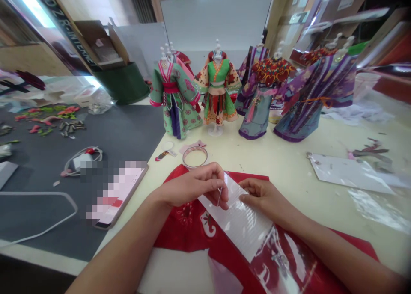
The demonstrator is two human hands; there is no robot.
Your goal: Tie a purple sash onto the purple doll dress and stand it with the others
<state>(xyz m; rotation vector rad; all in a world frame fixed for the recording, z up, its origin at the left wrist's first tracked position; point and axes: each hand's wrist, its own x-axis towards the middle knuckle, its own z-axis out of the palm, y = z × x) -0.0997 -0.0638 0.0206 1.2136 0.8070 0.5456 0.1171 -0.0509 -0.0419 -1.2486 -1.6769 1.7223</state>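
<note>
My left hand (207, 187) is closed in a pinch on a short, thin beaded strip (220, 196) that hangs from its fingertips. Below it lies a white sheet (237, 221) with fine parallel rows, partly inside a clear plastic sleeve (289, 259). My right hand (261, 197) grips the sheet's right edge, thumb on top; its other fingertips are partly hidden. Under both spreads red fabric (183, 238) with a pale embroidered pattern. A small white curled piece (208, 224) rests on that fabric, left of the sheet.
A roll of tape (195, 156) stands just beyond the fabric. Dressed miniature mannequins (218, 88) line the table's back. To the left are a phone (122, 195) and a coiled cable with charger (84, 160) on a dark mat (128, 127). A white card (346, 174) lies right.
</note>
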